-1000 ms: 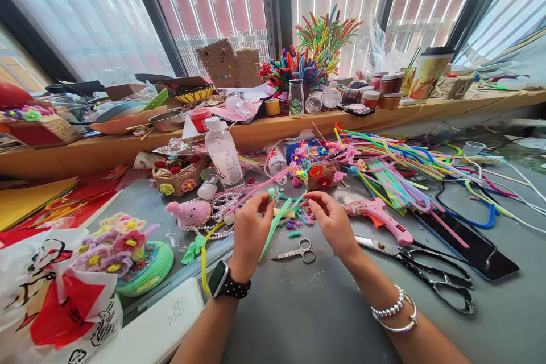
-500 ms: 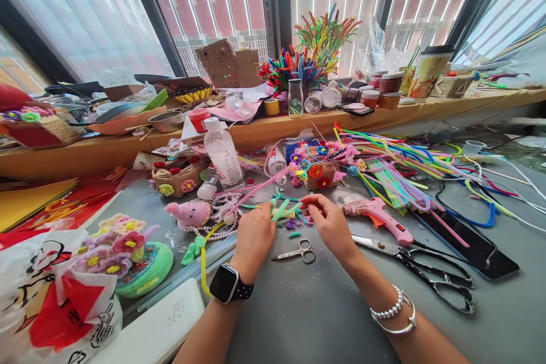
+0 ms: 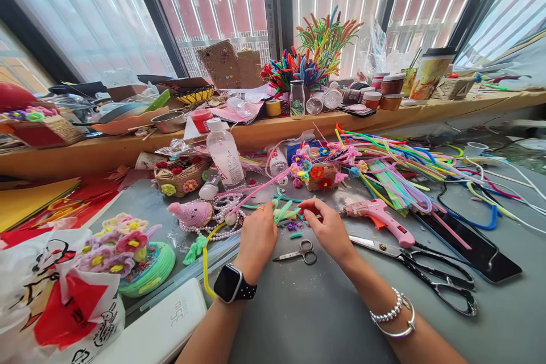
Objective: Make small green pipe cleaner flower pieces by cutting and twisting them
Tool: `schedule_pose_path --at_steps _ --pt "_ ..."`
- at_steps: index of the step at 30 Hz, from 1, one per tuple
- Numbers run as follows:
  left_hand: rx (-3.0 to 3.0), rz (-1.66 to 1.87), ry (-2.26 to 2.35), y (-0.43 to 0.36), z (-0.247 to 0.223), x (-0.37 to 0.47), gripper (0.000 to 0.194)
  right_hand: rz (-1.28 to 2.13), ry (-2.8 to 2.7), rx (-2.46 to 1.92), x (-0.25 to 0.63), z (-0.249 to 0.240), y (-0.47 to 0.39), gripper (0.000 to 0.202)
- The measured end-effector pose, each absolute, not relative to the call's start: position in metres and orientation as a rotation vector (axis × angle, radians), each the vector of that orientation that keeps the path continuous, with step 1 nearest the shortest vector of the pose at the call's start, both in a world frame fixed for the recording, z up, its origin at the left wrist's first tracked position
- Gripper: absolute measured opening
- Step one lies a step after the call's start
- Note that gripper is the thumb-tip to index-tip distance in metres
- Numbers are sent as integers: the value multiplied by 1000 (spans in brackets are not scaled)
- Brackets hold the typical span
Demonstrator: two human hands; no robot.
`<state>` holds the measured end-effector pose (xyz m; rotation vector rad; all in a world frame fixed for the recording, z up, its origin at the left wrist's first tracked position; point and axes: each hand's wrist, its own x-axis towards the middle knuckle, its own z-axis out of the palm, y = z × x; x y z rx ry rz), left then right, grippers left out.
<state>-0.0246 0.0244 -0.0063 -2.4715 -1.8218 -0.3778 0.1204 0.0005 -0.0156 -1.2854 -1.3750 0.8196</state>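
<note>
Closed fingers of my left hand (image 3: 258, 236) grip a bundle of mint-green fuzzy pipe cleaner (image 3: 284, 213), along with what looks like a pale stick. My right hand (image 3: 329, 228) faces it, thumb and fingertips pinched at the right end of the bundle; what lies between them is too small to make out. Small scissors (image 3: 298, 252) rest on the grey table just below both hands. Purple fuzzy bits (image 3: 292, 226) and a short green snippet (image 3: 296, 235) lie beneath the bundle.
Right of my hands are a pink glue gun (image 3: 379, 219), large black-handled scissors (image 3: 420, 267) and a phone (image 3: 478, 250). A clear bottle (image 3: 226, 159), a flower-trimmed basket (image 3: 322, 176) and loose pipe cleaners (image 3: 396, 153) stand behind. A white power bank (image 3: 166, 318) sits front left.
The view has shifted slightly. My right hand has moved a little left toward the green bundle, its fingertips closer together. My left hand keeps its grip.
</note>
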Motion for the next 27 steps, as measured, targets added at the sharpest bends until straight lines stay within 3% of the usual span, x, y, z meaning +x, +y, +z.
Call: schedule_pose_path --at_steps 13,22,27 --pt "-2936 -1355 -1681 16 7 -13 27 939 -1311 -1163 121 -17 1 21" --pt "-3088 -1710 -1896 16 9 -14 29 959 -783 -1028 128 -17 7 18" --pt "-2856 -2288 -2095 17 15 -14 35 1028 -499 -963 136 -13 9 20"
